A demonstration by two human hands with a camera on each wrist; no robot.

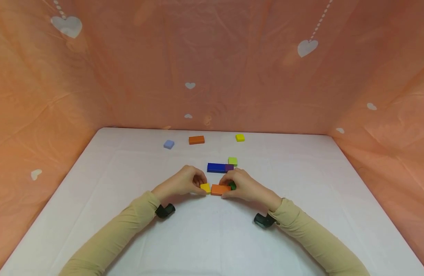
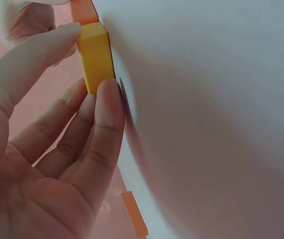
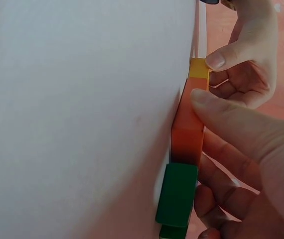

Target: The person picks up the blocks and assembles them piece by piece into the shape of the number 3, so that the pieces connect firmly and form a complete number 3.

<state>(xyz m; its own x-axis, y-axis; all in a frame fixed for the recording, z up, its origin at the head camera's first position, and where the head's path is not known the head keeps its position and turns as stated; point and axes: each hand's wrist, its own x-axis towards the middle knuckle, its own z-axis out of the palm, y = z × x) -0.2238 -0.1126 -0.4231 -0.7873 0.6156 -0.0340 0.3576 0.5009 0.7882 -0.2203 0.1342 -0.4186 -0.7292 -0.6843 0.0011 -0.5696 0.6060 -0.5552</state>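
My left hand (image 1: 185,181) pinches a small yellow block (image 2: 97,59) between thumb and fingertips, low over the white table. Just right of it, my right hand (image 1: 245,185) grips a longer orange block (image 3: 187,117), thumb on the near side and fingers on the far side. The yellow block and the orange block's left end lie in line, end to end. At the orange block's other end is a dark green block (image 3: 178,194), partly hidden by the right hand in the head view. A second green edge shows below it in the right wrist view.
Just beyond the hands lie a long blue block (image 1: 216,168), a purple block (image 1: 229,167) and a lime green block (image 1: 233,161). Farther back are a pale blue block (image 1: 169,144), another orange block (image 1: 196,140) and another yellow block (image 1: 240,137). Orange cloth (image 1: 232,76) encloses the table.
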